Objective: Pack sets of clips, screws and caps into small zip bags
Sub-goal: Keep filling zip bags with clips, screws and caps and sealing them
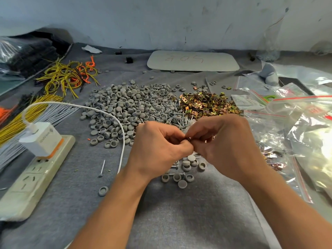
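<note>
My left hand [158,148] and my right hand [224,144] meet above the grey cloth, fingers curled. Their fingertips pinch a small dark part [188,139] between them; what it is cannot be told. Just beyond the hands lie a big pile of grey caps [125,106], a strip of silver screws [172,117] and a heap of brass clips [206,105]. Under the hands sits a small group of caps with a few screws [186,168]. Clear zip bags with red seal lines [296,123] are heaped on the right.
A power strip [36,177] with a white charger [41,139] lies at the left, and its cable [123,141] runs past my left hand. A loose screw [102,168] and one cap [103,191] lie nearby. Yellow wires [68,76] and a white board [192,61] are further back.
</note>
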`<state>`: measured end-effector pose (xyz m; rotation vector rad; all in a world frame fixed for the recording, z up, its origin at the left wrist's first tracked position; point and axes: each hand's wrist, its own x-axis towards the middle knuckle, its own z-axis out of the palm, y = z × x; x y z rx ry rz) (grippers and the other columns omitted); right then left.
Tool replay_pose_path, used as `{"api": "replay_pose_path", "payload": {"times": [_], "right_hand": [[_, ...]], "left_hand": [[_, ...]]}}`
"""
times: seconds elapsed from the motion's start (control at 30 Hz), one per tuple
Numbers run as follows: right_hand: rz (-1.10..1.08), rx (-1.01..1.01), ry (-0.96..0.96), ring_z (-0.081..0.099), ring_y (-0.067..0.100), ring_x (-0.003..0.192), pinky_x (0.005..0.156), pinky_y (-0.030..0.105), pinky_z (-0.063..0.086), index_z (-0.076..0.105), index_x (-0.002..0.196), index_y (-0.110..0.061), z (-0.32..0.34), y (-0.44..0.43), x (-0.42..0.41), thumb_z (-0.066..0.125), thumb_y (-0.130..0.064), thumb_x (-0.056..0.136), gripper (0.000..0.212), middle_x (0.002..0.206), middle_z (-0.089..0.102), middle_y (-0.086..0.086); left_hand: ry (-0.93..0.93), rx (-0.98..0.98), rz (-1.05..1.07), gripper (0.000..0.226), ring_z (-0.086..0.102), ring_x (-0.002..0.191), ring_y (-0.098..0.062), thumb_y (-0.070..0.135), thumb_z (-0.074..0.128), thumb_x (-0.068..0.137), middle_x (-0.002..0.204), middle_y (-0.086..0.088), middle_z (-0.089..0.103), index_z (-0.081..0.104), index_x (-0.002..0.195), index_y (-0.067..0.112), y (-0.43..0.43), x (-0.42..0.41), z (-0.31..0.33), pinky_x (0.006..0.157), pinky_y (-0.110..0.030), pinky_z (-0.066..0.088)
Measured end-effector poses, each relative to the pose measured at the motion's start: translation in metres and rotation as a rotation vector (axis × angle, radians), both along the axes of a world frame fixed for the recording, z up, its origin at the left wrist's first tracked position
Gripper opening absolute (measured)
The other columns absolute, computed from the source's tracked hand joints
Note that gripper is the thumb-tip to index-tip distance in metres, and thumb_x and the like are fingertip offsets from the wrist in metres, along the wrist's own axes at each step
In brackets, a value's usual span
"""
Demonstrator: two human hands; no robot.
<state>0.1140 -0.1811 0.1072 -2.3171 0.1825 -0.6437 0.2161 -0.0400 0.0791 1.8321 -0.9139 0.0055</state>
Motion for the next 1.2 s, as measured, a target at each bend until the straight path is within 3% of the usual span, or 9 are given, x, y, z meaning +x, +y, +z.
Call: {"api": "replay_pose_path", "payload": {"times": [0.1,0.33,0.47,0.6,0.7,0.8,0.97,1.1,1.2], "right_hand": [[-0.027,0.039,0.021,0.069,0.003,0.058,0.054,0.017,0.052,0.081,0.074,-0.026,-0.001,0.003,0.002,0.088,-0.003,0.070,0.025,0.063,0.072,-0.017],[-0.078,0.039,-0.008,0.068,-0.001,0.056,0.050,0.014,0.052,0.080,0.073,-0.026,-0.004,0.006,0.003,0.091,-0.006,0.070,0.023,0.062,0.072,-0.016],[-0.084,0.058,-0.078,0.070,0.004,0.061,0.055,0.029,0.059,0.080,0.077,-0.023,-0.008,0.006,0.003,0.086,-0.001,0.074,0.023,0.067,0.073,-0.013],[-0.085,0.067,-0.111,0.070,0.007,0.060,0.054,0.025,0.057,0.080,0.075,-0.023,-0.006,0.006,0.003,0.084,-0.002,0.074,0.022,0.066,0.073,-0.012],[-0.082,0.323,-0.167,0.071,0.014,0.057,0.053,0.026,0.059,0.080,0.076,-0.020,0.000,-0.006,-0.001,0.086,-0.001,0.073,0.020,0.068,0.075,-0.005],[-0.108,0.631,-0.192,0.067,0.017,0.056,0.052,0.024,0.055,0.080,0.077,-0.019,0.003,-0.018,-0.004,0.084,0.003,0.074,0.022,0.068,0.075,0.004],[-0.017,0.933,0.173,0.069,0.023,0.061,0.049,0.022,0.050,0.072,0.085,-0.006,-0.009,-0.009,0.005,0.077,0.011,0.078,0.019,0.077,0.075,0.017],[0.100,1.165,0.212,0.076,0.029,0.077,0.062,0.026,0.061,0.064,0.094,0.001,-0.009,-0.007,0.007,0.065,0.023,0.083,0.024,0.082,0.073,0.022],[0.124,1.240,0.235,0.076,0.031,0.084,0.069,0.029,0.063,0.070,0.104,0.007,-0.011,-0.007,0.007,0.064,0.024,0.080,0.031,0.094,0.073,0.027]], "left_hand": [[0.026,-0.003,0.008,0.010,0.063,0.044,-0.009,0.024,0.071,0.066,0.052,0.010,0.068,0.081,0.066,0.025,0.000,-0.001,0.001,0.043,-0.023,0.050],[0.173,-0.034,0.061,0.010,0.069,0.045,-0.018,0.024,0.071,0.065,0.051,0.003,0.069,0.081,0.068,0.026,-0.003,-0.002,0.000,0.047,-0.044,0.060],[0.231,-0.053,0.072,0.010,0.068,0.044,-0.020,0.025,0.070,0.064,0.051,-0.001,0.068,0.080,0.066,0.029,-0.006,0.001,0.000,0.044,-0.033,0.058],[0.318,-0.079,0.017,0.009,0.068,0.045,-0.021,0.021,0.071,0.066,0.054,-0.005,0.070,0.079,0.062,0.024,-0.005,0.005,-0.001,0.043,-0.022,0.049],[0.295,-0.056,0.014,0.010,0.068,0.045,-0.020,0.015,0.077,0.071,0.055,-0.005,0.071,0.080,0.066,0.022,0.005,0.013,-0.002,0.044,-0.023,0.050],[0.371,-0.164,0.026,0.016,0.066,0.047,-0.021,0.004,0.080,0.079,0.060,-0.008,0.072,0.080,0.070,0.016,0.009,0.017,-0.002,0.045,-0.026,0.050],[0.478,-0.280,-0.045,0.017,0.062,0.047,-0.012,0.004,0.083,0.082,0.063,-0.005,0.073,0.081,0.072,0.019,-0.004,0.010,0.001,0.045,-0.018,0.045],[0.328,-0.205,-0.028,0.016,0.073,0.059,-0.013,0.006,0.089,0.075,0.070,0.000,0.077,0.082,0.080,0.020,-0.006,0.005,0.000,0.056,-0.023,0.057],[0.099,-0.108,0.076,0.018,0.074,0.065,-0.005,0.015,0.093,0.073,0.073,0.013,0.077,0.083,0.083,0.026,-0.008,0.002,-0.006,0.060,-0.023,0.061]]}}
